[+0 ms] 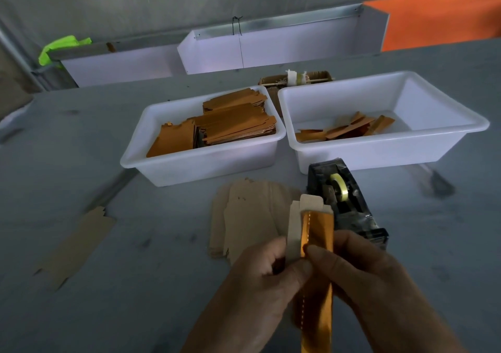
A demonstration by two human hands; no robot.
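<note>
I get a dim, bluish frame, brightest toward the back; the white tub (379, 149) glows, the gold strip (320, 233) glints, the table (135, 271) bows and smears at the edges.

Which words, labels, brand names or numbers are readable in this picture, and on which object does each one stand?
None: no text can be read anywhere in this view.
orange carton, held by the left hand and the right hand: only a dashed line, no print.
tape dispenser: no legible label.
left white bin and right white bin: plain walls.
brown blanks: a few dark specks, too blurred to read.
</note>
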